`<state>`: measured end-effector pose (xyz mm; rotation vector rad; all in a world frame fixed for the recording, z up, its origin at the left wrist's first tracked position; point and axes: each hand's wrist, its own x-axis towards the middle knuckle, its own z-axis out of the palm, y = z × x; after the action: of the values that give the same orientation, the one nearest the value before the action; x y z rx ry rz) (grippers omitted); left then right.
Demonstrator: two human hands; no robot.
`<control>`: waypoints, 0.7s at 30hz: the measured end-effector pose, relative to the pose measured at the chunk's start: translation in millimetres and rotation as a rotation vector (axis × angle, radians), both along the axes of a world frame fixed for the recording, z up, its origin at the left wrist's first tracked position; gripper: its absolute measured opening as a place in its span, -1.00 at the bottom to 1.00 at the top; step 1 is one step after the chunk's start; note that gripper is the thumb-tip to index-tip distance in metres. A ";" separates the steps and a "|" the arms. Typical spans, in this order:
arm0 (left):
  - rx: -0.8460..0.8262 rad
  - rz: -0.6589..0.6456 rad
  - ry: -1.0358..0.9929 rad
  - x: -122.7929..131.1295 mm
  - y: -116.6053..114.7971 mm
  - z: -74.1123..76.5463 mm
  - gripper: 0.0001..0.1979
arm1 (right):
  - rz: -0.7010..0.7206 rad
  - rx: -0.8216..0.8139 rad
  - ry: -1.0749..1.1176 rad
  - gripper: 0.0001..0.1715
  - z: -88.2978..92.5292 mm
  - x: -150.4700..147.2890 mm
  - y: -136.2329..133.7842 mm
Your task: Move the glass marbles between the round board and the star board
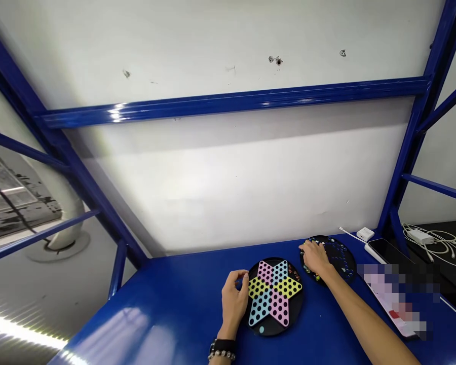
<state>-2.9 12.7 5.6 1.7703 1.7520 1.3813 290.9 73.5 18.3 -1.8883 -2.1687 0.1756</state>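
A round black Chinese checkers board (270,291) lies on the blue table, bearing a star in pink, blue and yellow with dark holes. My left hand (235,299) is at its left rim, fingers curled and thumb drawn up to them, apparently gripping the edge. Reddish marbles (293,274) lie in the board's upper right pocket. My right hand (315,256) reaches down into a second round black tray (336,253), over its left side. Its fingers are bent together, and their tips are partly hidden. Dark blue marbles (344,248) and some greenish ones lie around that tray.
Right of the tray are a white charger (365,233), a dark phone (389,251) and a partly blurred pink-screened device (387,299). White cables (446,246) lie on a black surface at far right. Blue metal frame bars (228,104) cross the white wall.
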 end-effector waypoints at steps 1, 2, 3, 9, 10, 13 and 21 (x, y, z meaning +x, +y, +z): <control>-0.001 -0.002 -0.001 0.0 -0.2 -0.2 -0.67 | -0.009 0.000 0.002 -0.57 -2.7 0.9 0.5; -0.004 -0.003 0.000 -0.2 -0.3 -0.5 -0.66 | -0.020 0.003 0.007 -0.57 -5.5 1.8 0.4; -0.009 -0.006 0.002 -0.4 -0.3 -0.9 -0.66 | -0.031 0.010 0.014 -0.58 -8.3 2.9 -0.1; -0.029 -0.006 0.006 -0.8 0.4 -1.0 -0.67 | -0.061 0.070 0.068 -0.66 -16.8 9.3 -14.1; -0.031 -0.005 0.007 -0.6 0.4 -0.6 -0.67 | -0.053 0.069 0.090 -0.65 -16.9 10.6 -17.0; -0.023 0.003 0.005 -0.3 0.5 0.5 -0.66 | 0.005 0.045 0.197 -0.64 -16.8 15.5 -23.1; -0.012 0.013 0.007 0.0 0.2 2.3 -0.67 | 0.075 -0.026 0.426 -0.52 -16.7 29.1 -27.2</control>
<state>-2.9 12.9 7.9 1.7627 1.7744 1.3684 320.1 46.2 1.6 -1.6024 -1.9490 0.5666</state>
